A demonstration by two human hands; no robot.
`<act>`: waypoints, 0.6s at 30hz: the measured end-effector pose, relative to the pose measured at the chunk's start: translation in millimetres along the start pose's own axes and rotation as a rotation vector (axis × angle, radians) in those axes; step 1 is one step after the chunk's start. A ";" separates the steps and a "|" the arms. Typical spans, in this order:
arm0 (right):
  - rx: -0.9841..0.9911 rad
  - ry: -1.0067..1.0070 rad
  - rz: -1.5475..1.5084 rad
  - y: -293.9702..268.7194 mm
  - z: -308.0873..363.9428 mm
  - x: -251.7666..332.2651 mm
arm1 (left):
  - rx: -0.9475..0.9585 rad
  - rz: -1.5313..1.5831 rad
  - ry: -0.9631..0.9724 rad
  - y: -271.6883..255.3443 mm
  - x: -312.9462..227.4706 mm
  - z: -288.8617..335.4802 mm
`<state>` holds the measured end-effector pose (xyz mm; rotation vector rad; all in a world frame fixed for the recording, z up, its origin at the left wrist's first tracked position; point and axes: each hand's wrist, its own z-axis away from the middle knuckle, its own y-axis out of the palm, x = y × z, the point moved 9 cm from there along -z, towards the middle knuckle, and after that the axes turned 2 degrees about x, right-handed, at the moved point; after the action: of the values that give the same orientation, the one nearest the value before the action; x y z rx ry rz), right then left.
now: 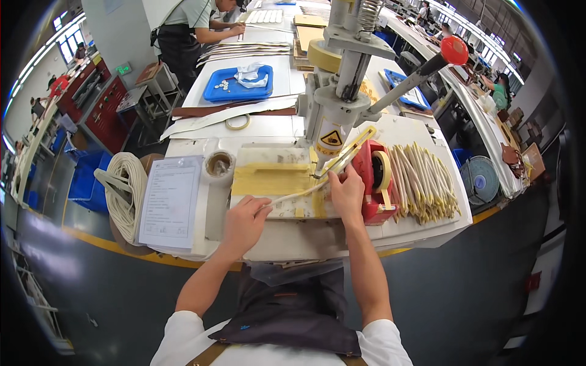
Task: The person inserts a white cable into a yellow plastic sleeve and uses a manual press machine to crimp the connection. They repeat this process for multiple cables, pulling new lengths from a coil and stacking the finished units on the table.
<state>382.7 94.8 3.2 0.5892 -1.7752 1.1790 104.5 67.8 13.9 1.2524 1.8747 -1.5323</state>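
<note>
A thin white cord stretches between my hands over the taped base plate of a hand press. My left hand pinches its left end near the plate's front edge. My right hand is closed round the cord further right, just below the press head. Beyond the right fingers a narrow yellow-edged strip slants up and right; I cannot tell whether it joins the cord. Right beside my right hand stands a red tape dispenser with a yellow tape roll. Yellow tape covers part of the base plate.
Cut cords with yellow ends lie bundled at the right. A printed sheet, a clear tape roll and a coil of white cord are at the left. The press lever has a red knob. A blue tray lies behind; a co-worker stands far left.
</note>
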 end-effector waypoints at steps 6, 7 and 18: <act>-0.101 -0.086 0.070 9.0 -6.2 -6.6 | 0.010 0.052 -0.049 8.9 25.6 -5.5; -0.139 -0.159 -0.001 7.6 -6.1 -14.1 | -0.003 0.064 -0.073 8.4 29.7 -3.9; 0.086 0.006 -0.720 -9.7 77.4 -16.1 | 0.533 0.355 0.034 42.5 -6.2 121.0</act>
<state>365.7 19.7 -17.4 1.1521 -1.3221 0.7447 116.8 -47.0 -42.3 1.7320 1.1965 -1.8686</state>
